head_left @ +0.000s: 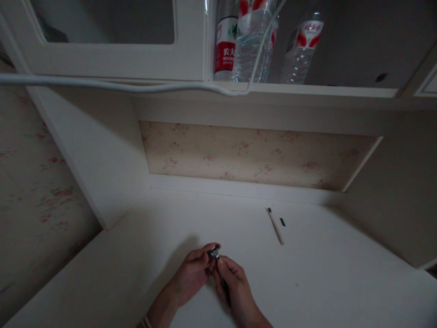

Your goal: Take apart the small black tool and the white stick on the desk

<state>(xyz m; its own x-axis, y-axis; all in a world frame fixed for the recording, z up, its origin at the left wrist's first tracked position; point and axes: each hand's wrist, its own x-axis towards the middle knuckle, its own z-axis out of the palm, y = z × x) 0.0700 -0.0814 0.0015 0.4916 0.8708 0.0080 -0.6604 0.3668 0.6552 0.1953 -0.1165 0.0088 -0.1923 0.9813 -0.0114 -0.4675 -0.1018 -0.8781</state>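
Near the front of the white tabletop, my left hand (191, 272) and my right hand (233, 281) meet. Between their fingertips is a small tool with a shiny metal head and a dark handle (214, 252), which looks like a razor; its exact kind is hard to make out. My left thumb and fingers pinch the metal head. Closed round the dark handle, my right hand hides most of it. Farther back to the right lies a toothbrush (276, 228) with a pale handle and dark head. A small flat black piece (282, 222) rests beside it.
The white tabletop (324, 264) ends at a low back ledge below flowered wallpaper. Overhead, a cabinet shelf (327, 91) holds several plastic bottles (254, 50). A pale cable (136, 86) runs in front of the shelf edge. Side panels flank the table.
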